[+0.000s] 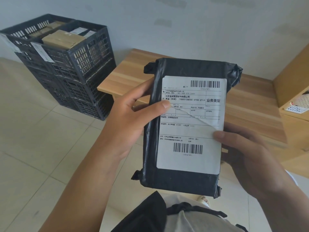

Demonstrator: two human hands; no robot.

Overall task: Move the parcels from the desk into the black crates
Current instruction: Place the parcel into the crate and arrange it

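A black plastic-wrapped parcel (184, 181) with a white shipping label faces me, held upright in front of the wooden desk (133, 71). My left hand (133, 118) grips its left edge, thumb on the label. My right hand (247, 156) holds the lower right side, thumb on the label's edge. Stacked black crates (75, 76) stand on the floor at the left; the top one holds several cardboard parcels (63, 39).
A cardboard box (292, 77) and a white basket (301, 101) sit at the desk's right end. A tiled floor lies at the left and below. A white wall runs behind the desk and crates.
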